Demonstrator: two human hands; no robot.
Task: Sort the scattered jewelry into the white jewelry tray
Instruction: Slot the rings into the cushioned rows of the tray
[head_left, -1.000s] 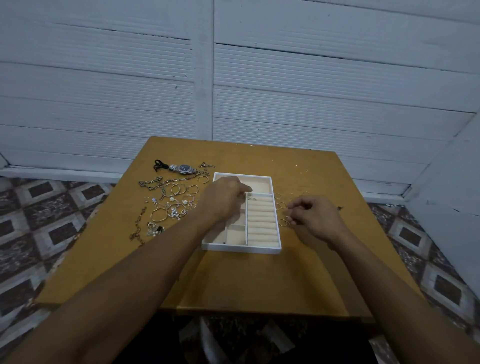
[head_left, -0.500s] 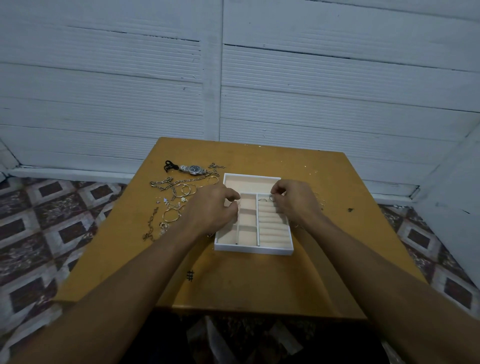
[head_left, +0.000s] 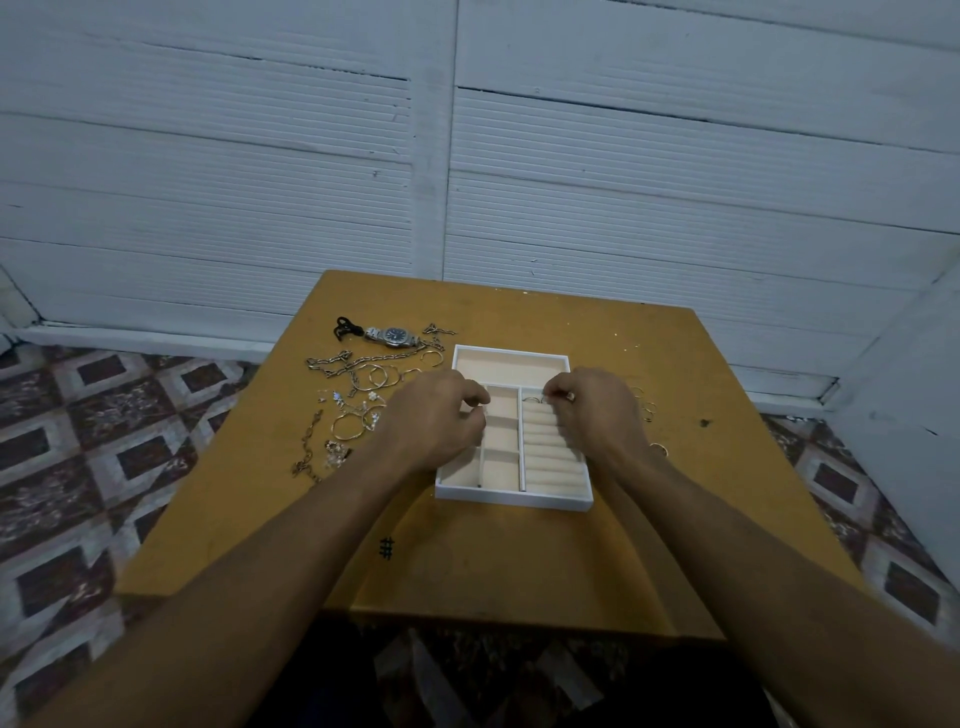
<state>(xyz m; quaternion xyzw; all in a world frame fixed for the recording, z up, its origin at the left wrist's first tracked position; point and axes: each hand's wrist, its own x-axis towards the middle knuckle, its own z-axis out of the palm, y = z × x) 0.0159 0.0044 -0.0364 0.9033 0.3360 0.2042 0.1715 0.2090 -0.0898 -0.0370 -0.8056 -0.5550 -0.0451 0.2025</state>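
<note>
I see both hands curled over the tray (head_left: 514, 501). The left hand (head_left: 436, 421) is above its left compartments and the right hand (head_left: 597, 410) is at the far ring rolls. A ring (head_left: 531, 400) sits just left of its fingertips (whether either hand holds anything, I can't tell). Loose jewelry (head_left: 363, 395) lies left of the tray.

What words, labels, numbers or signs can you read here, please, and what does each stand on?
"##": black marks on the table, near its front edge.
watch: any lettering on its dial is too small to read.
white jewelry tray: no text visible.
</note>
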